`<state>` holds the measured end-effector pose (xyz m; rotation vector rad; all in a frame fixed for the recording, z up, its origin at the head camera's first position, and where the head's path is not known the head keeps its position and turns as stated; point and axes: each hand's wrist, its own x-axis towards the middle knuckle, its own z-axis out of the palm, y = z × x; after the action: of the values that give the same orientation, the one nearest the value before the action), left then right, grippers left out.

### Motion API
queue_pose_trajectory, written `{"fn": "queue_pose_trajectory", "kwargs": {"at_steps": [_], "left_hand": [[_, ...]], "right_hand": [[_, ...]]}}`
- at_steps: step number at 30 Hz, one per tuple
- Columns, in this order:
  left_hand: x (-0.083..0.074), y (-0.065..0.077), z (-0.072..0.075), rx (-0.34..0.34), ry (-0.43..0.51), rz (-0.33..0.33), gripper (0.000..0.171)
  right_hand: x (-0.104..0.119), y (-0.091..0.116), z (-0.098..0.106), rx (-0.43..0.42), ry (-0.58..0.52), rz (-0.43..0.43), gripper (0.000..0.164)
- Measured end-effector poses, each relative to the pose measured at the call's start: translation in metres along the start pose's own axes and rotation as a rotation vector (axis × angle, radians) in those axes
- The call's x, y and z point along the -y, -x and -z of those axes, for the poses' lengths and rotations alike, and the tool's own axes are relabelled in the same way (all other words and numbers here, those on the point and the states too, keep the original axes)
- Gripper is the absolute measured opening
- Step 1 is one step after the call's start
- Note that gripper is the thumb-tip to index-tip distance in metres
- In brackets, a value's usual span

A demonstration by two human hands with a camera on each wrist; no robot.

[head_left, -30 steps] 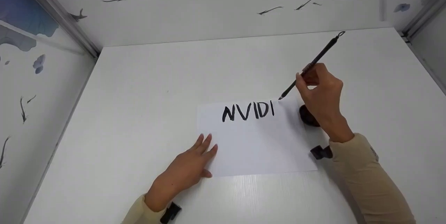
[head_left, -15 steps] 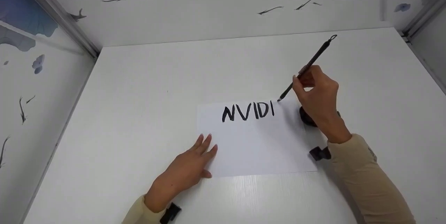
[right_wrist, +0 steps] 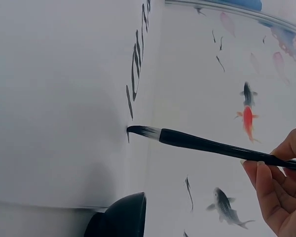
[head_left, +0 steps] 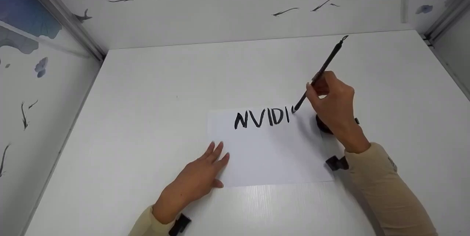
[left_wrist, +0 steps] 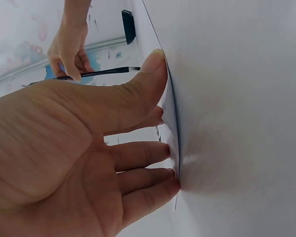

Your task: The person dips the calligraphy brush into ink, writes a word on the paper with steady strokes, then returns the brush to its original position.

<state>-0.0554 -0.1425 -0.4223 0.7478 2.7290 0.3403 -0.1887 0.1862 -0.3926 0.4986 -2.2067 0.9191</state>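
A sheet of white paper (head_left: 271, 155) lies on the table with the black letters "NVIDI" (head_left: 261, 117) along its upper part and a short fresh stroke right of them. My right hand (head_left: 332, 100) pinches a black ink brush (head_left: 326, 61) partway along its handle. In the right wrist view the dark bristles (right_wrist: 144, 131) touch the paper, bent at the tip, on the new stroke. My left hand (head_left: 196, 175) rests on the paper's lower left edge with fingers spread; the left wrist view shows its thumb (left_wrist: 153, 61) and fingertips pressing there.
A round black dish (head_left: 323, 124) stands at the paper's right edge, partly hidden under my right hand. White panels printed with fish and leaves (head_left: 235, 12) border the table (head_left: 154, 111) at the back and left. A dark wrist device (head_left: 336, 163) sits at each cuff.
The right hand has moved left and slightly down with the brush. A short black stroke has appeared right of the last letter. The left hand has stayed in place.
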Motion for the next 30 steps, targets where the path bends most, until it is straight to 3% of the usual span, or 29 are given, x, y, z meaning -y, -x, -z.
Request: {"fn": "queue_pose_trajectory", "kwargs": {"at_steps": [6,30], "left_hand": [[0.0,0.0,0.0,0.001,0.0,0.002,0.07],[0.002,0.001,-0.001,-0.013,-0.015,-0.016,0.07]], "right_hand": [[0.006,0.001,0.001,0.026,-0.009,-0.022,0.013],[0.02,0.0,0.005,0.078,-0.021,0.021,0.013]]}}
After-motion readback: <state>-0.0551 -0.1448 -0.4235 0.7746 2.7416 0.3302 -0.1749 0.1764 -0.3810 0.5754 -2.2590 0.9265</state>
